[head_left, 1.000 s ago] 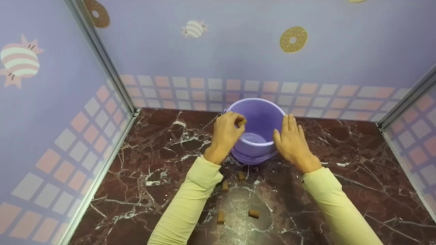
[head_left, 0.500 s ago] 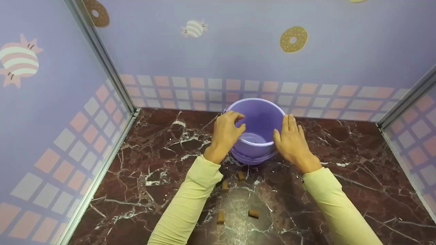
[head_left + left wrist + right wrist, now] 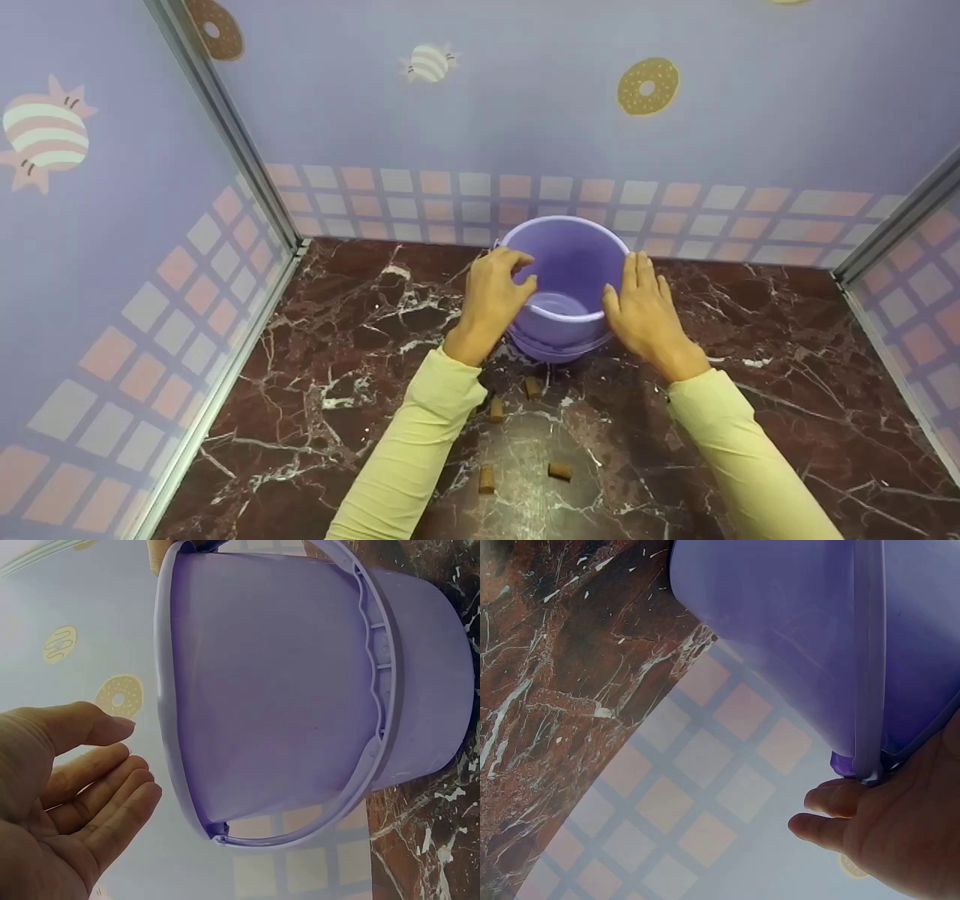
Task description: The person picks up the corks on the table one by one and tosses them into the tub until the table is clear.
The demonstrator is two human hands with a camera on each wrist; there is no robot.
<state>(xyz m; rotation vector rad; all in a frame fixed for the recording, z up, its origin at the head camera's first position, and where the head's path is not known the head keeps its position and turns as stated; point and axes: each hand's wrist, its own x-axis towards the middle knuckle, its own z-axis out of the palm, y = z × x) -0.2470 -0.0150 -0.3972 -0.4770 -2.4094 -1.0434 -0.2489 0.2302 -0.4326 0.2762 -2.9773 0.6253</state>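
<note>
A purple bucket (image 3: 562, 336) stands upright near the back wall, its mouth tipped toward the head view. My left hand (image 3: 495, 296) hovers at the left of its rim, thumb and fingers parted with nothing between them. The left wrist view shows that hand (image 3: 82, 787) beside the rim, apart from the bucket wall (image 3: 262, 690). Straight fingers of my right hand (image 3: 645, 307) rest along the right side of the rim. From the right wrist, this hand (image 3: 900, 832) lies by the handle joint (image 3: 855, 765). Much of the bucket's inside is hidden.
Several brown corks lie on the dark marbled table in front of the bucket, among them a near cork (image 3: 486, 478), one on its side (image 3: 559, 471) and a far cork (image 3: 532, 388). Printed panels (image 3: 525, 112) enclose the back and both sides. The bucket's handle (image 3: 390, 690) hangs down.
One second ago my left hand pinched a cork over the bucket; half a second later its fingers had parted and the cork was gone from them. The right hand has stayed at the rim.
</note>
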